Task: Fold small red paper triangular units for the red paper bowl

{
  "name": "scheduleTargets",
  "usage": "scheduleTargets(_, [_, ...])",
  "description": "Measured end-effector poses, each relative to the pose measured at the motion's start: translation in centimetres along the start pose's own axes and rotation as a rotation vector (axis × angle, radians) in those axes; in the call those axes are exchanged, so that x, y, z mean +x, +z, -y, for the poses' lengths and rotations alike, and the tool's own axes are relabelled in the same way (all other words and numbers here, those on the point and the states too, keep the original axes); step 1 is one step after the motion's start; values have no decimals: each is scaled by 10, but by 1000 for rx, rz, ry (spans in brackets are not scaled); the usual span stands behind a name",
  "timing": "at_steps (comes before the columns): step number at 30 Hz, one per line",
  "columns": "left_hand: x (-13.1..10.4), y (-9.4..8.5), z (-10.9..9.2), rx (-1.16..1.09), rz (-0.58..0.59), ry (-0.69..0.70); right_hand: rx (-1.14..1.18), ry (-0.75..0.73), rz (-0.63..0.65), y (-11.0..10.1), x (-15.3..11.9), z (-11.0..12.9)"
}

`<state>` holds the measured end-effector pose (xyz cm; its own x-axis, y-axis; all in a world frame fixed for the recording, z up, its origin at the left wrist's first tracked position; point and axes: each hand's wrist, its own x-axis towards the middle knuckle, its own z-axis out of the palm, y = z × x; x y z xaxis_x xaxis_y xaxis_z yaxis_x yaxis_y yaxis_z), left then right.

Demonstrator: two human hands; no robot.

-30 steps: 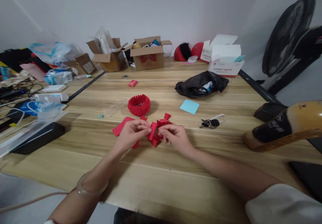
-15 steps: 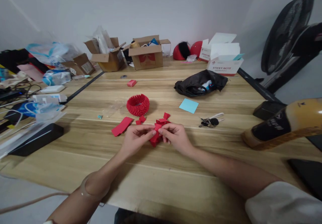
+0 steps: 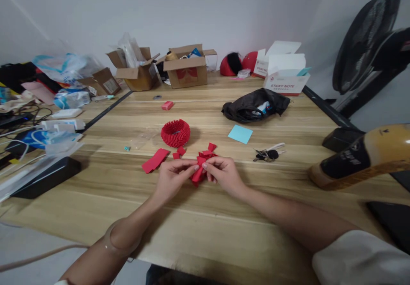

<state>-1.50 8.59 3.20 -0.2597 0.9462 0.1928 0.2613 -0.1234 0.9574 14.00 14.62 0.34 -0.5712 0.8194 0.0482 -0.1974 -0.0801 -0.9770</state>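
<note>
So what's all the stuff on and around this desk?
Pinched paper: one, red, between both hands
Loose folded papers: several, red, around hands
Paper strips: one pile, red, left
Folded-paper bowl: one, red, beyond hands
Small block: one, pinkish-red, behind bowl
Paper square: one, light blue, right of bowl
Keys: one bunch, mostly black, right
Plastic bag: one, black, back right
Sticky-note boxes: two, white-red, back right
Cardboard boxes: three, brown, back left
Bottle: one, amber, right
Fan: one, black, far right
Left clutter: bags, cables, mixed, uncountable
Bracelet: one, translucent, left forearm
Hands: left, right, bare, centre
</note>
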Motion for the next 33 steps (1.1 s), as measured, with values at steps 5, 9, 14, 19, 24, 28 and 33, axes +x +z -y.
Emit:
scheduleTargets(5, [0, -2, 3, 31, 29, 64, 1, 0, -3, -1, 0, -1])
scheduleTargets(9, [1, -3, 4, 43, 43, 115, 12, -6, -3, 0, 1, -2])
scheduleTargets(14, [1, -3, 4, 81, 44, 173, 10, -4, -36, 0, 0, -3])
scheduleTargets(19, [-1, -3, 3, 85, 97, 183, -18, -56, -85, -1, 0, -3])
scheduleTargets(24, [-2, -3, 3, 109, 62, 175, -15, -19, -46, -1, 1, -5])
scheduleTargets(28, [-2, -2, 3, 109, 42, 203, -26, 19, 47, -1, 1, -4])
scheduleTargets(33, [-3, -1, 4, 134, 5, 235, -46, 39, 78, 0, 0, -3])
